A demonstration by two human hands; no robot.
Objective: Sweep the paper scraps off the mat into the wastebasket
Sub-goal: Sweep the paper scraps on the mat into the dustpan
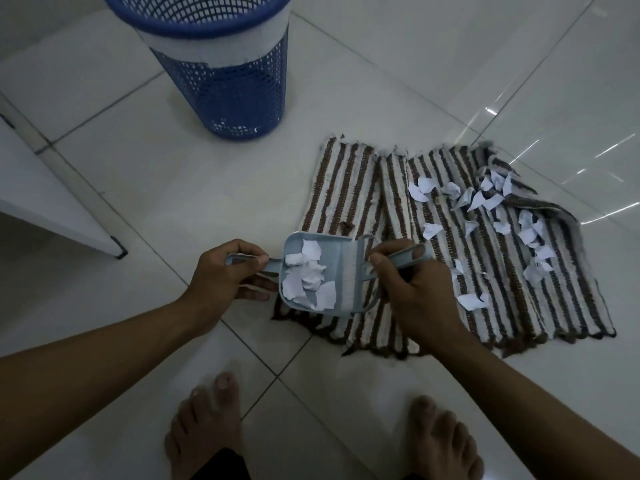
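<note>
A brown-and-white striped mat [346, 188] lies on the tiled floor. Several white paper scraps [498, 216] are strewn over its right half. My left hand [221, 271] grips the handle of a pale blue dustpan [341, 268], which sits over the mat's near left corner with several scraps inside it. My right hand [412, 289] grips the handle of a small pale blue brush [412, 256] at the pan's right edge; its bristles are hidden. A blue mesh wastebasket [228, 67] with a white liner stands upright on the floor, up and left of the mat.
The corner of a white piece of furniture [59, 209] juts in at the left, close to my left hand. My two bare feet [207, 431] stand on the white floor tiles [415, 64] at the bottom. The mat's far right corner is folded over.
</note>
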